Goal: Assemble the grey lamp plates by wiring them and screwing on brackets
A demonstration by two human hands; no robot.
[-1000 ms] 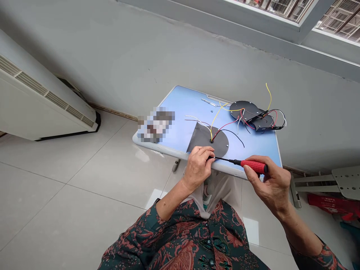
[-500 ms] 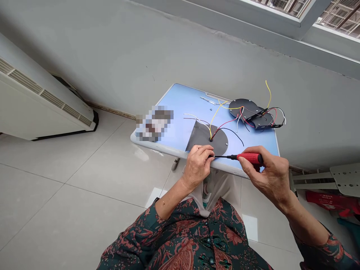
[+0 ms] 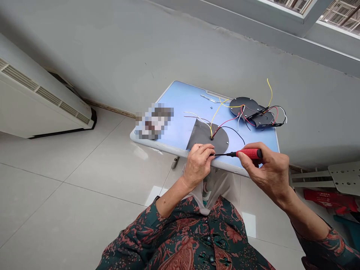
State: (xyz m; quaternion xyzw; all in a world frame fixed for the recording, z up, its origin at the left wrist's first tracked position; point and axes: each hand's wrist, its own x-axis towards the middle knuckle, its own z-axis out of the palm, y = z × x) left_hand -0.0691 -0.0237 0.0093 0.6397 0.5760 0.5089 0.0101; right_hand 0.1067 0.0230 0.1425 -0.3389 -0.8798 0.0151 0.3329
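Observation:
At the near edge of the table lies a black plate [image 3: 221,144] with one rounded end, and white, yellow, red and black wires rise from a hole in it. My left hand [image 3: 198,163] is closed on the plate's near side; what its fingertips may pinch there is too small to make out. My right hand [image 3: 271,170] grips the red and black handle of a screwdriver [image 3: 249,153]. Its thin shaft points left, and the tip meets the fingertips of my left hand.
Two more black plates with wires [image 3: 244,107] overlap at the right of the blue table [image 3: 174,97]. Thin metal pieces [image 3: 208,98] and a small screw [image 3: 212,107] lie near the far edge. A blurred patch [image 3: 157,122] covers something at the left. A wall stands behind.
Both hands keep almost the same pose, with the screwdriver still at my left fingertips. The camera view has shifted slightly.

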